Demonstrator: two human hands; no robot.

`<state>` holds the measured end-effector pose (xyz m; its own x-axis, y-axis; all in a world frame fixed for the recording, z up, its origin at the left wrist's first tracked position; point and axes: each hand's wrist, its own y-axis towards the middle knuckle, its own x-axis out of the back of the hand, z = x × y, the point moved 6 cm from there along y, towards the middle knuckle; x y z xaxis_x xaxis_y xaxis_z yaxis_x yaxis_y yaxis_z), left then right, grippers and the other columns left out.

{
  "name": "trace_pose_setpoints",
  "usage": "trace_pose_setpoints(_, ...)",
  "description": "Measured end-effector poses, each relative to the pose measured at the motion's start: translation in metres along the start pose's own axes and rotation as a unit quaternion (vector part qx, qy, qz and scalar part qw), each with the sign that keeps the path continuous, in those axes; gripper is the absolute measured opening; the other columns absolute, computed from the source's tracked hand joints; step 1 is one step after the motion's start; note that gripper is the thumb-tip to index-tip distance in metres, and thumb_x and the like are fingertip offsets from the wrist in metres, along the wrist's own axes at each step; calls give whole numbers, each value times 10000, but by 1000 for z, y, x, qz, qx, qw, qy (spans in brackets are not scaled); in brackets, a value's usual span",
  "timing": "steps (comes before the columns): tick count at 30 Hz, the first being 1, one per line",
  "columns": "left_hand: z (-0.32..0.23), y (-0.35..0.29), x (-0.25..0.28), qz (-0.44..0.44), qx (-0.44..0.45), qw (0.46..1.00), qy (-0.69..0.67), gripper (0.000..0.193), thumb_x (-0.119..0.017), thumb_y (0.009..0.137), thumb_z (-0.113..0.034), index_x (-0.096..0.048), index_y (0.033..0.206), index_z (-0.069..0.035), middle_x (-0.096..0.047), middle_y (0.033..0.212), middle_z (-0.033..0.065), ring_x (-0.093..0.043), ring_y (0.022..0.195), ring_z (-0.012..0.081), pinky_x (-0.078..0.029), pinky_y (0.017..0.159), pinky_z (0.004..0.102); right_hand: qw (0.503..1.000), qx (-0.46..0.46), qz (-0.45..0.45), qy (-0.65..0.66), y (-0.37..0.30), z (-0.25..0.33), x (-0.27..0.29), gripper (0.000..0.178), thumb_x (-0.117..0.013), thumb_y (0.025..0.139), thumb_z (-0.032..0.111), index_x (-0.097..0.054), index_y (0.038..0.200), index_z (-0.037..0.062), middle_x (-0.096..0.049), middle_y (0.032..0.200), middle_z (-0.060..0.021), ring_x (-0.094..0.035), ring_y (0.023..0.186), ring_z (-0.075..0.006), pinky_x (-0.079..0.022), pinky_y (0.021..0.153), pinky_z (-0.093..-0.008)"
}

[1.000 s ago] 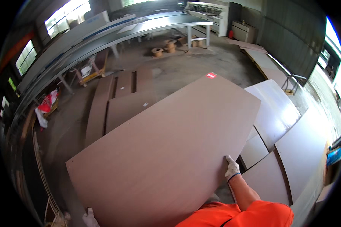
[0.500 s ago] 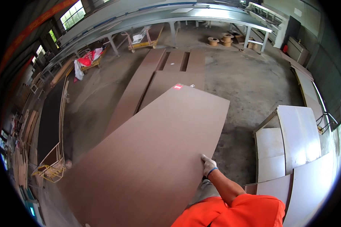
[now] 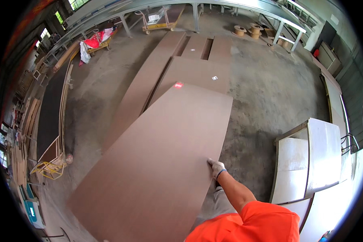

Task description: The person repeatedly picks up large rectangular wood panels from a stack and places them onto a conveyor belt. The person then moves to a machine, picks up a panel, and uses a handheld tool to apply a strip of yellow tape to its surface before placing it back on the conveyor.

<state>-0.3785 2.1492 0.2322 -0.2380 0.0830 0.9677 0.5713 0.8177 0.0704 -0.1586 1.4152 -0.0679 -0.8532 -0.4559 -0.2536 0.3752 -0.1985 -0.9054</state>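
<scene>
Here, at the far left, a red and white bundle [image 3: 94,39] sits on a low cart [image 3: 97,51]. Nearer is a black-topped stack of boards [image 3: 50,117], with a yellow frame [image 3: 50,170] at its near end. I cannot see the left hand, so I cannot tell what it holds. The big brown board [image 3: 149,169] is in the middle, its long way going from near left to far right. Its far end covers part of some flat brown boards [image 3: 189,68]; I cannot tell if they touch. The right hand [image 3: 216,167] holds its right edge. White boards [image 3: 323,149] are farther right, apart from that hand.
</scene>
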Motion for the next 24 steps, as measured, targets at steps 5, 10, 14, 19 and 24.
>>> trace_pose_setpoints(5, -62, -40, -177, 120, 82, 981, -129, 896, -553, 921, -776, -719, 900, 103, -641, 702, 128, -544, 657, 255, -511, 641, 436, 998, 30, -3, -52, 5, -19, -12, 252, -786, 921, 128, -716, 1082, -54, -750, 1004, -121, -724, 800, -238, -619, 715, -387)
trace_pose_setpoints(10, -153, -104, -314, 289, 157, 838, -436, 480, -678, 1008, -363, -648, 1078, 111, -701, 1015, 122, -672, 849, 239, -579, 773, 387, 981, 94, -55, -158, 31, -46, 13, 312, -797, 930, 196, -718, 1167, 10, -745, 1044, -94, -719, 875, -203, -603, 769, -388)
trace_pose_setpoints(14, -163, -128, -411, 364, 197, 828, -379, 588, -617, 1039, -397, -547, 1328, 111, -666, 1249, 182, -692, 1027, 295, -599, 872, 423, 970, 98, -47, -217, 83, -10, 12, 389, -794, 931, 237, -695, 1202, -24, -732, 1113, -103, -714, 913, -215, -601, 798, -405)
trace_pose_setpoints(19, -191, -145, -474, 396, 225, 782, -426, 603, -603, 1039, -440, -493, 1442, -6, -598, 1392, 144, -641, 1158, 292, -564, 935, 473, 968, 110, -54, -221, 161, -7, 17, 503, -822, 899, 263, -636, 1240, -57, -707, 1147, -137, -700, 949, -229, -599, 786, -404)
trace_pose_setpoints(24, -208, -134, -490, 391, 274, 808, -344, 624, -604, 1024, -503, -486, 1460, -72, -580, 1423, 93, -600, 1234, 291, -526, 986, 488, 947, 121, -77, -289, 181, -11, -9, 549, -822, 896, 298, -606, 1250, -63, -697, 1148, -150, -698, 968, -252, -604, 796, -434)
